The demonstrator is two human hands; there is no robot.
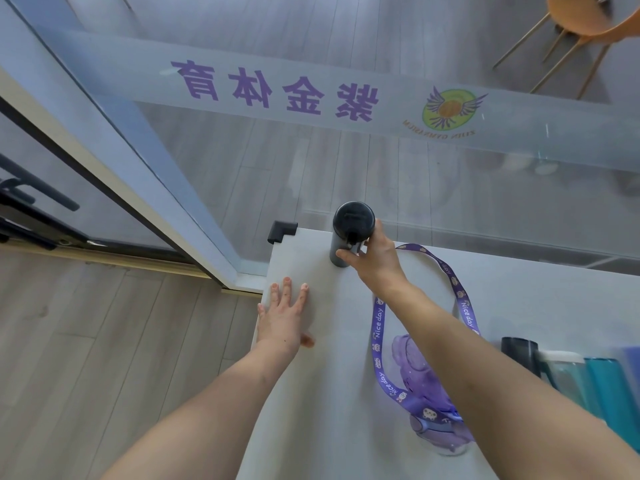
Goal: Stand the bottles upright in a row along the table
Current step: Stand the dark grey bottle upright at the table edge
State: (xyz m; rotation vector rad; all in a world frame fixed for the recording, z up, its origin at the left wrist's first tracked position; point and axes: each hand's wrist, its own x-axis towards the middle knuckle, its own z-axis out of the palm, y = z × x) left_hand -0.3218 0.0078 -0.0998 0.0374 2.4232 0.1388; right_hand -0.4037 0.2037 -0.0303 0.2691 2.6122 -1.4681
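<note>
A dark grey bottle (349,230) with a black lid stands upright near the far left corner of the white table (519,289). My right hand (372,258) is closed around its side. My left hand (285,315) lies flat, fingers spread, on the table's left edge, holding nothing. A purple translucent bottle (426,386) with a purple "Nice day" strap (379,327) lies on its side under my right forearm. At the right edge lie a bottle with a dark cap (519,353) and teal bottles (609,386), partly hidden by my arm.
A glass wall (311,161) with purple lettering runs right behind the table. A black corner guard (282,230) covers the table's far left corner. A door frame (121,143) and wooden floor lie to the left. An orange chair (588,15) stands beyond the glass.
</note>
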